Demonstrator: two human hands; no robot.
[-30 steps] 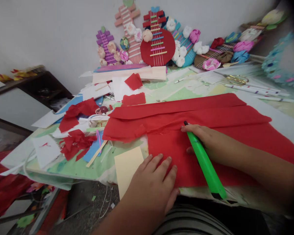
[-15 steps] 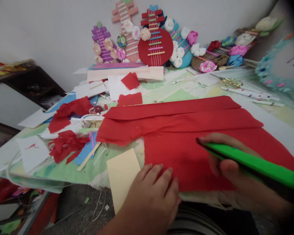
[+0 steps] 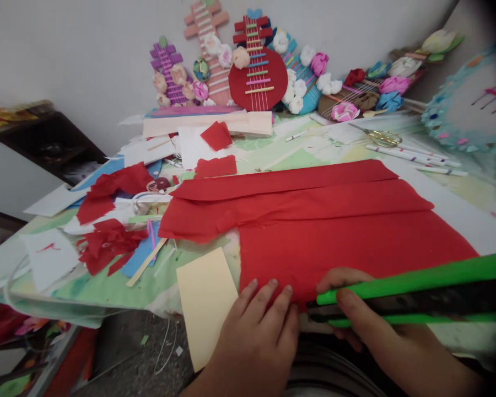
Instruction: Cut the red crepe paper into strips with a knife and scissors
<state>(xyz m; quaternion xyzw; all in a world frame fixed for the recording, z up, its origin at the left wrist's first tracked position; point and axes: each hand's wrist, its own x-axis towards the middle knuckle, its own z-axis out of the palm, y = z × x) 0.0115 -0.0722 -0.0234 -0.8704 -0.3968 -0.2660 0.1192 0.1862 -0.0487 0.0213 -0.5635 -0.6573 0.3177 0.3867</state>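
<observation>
Red crepe-like sheets (image 3: 347, 237) lie across the table, with folded strips along the far side. My left hand (image 3: 258, 331) rests flat on the near left corner of the red sheet, fingers slightly apart. Closed around a long green-and-black tool (image 3: 413, 284), my right hand (image 3: 367, 320) is at the sheet's near edge. The tool's dark end points left toward my left hand, and its other end runs off into the dark right border. Its exact kind is not clear. A cream card (image 3: 206, 300) sits beside my left hand, jutting past the table edge.
Red scraps (image 3: 107, 245), a white card (image 3: 49, 256) and thin sticks (image 3: 146, 263) clutter the left side. Gold-handled scissors (image 3: 382, 138) and white sticks (image 3: 417, 157) lie at the back right. Decorated paper instruments (image 3: 258, 77) lean against the wall. A dark shelf (image 3: 66, 138) stands left.
My right hand has moved left and toward me with the green-and-black tool, from over the red sheet to its near edge. The tool has turned, showing more black. My left hand stays on the sheet.
</observation>
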